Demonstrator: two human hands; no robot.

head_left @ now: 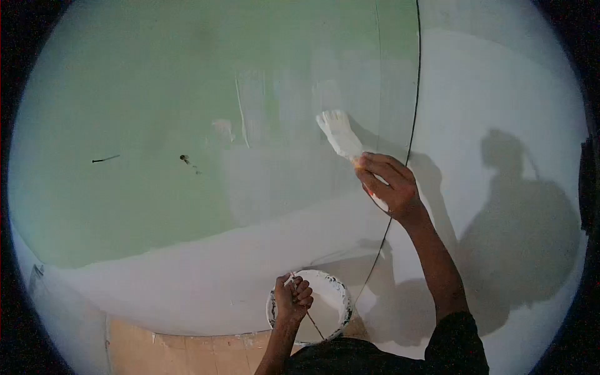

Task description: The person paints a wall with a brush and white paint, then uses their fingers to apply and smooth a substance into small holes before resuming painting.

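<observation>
My right hand (392, 185) is closed round the handle of a paintbrush (340, 135), whose bristles are coated white. The bristle tips are at the wall (150, 212), over a patch where thin white paint lies on green. Low in front of my body, my left hand (294, 300) is a fist around the thin handle of a bucket (347, 315). White paint shows inside the bucket, and dark and white smears mark its rim. Part of the bucket is hidden behind my left hand and my dark clothing.
A nail (105, 159) sticks out of the green area at the left, with a small dark hole (184, 159) to its right. A black cable (415, 94) runs down the wall behind my right hand. Tan floor tiles (200, 355) show at the bottom. Shadows fall on the right wall.
</observation>
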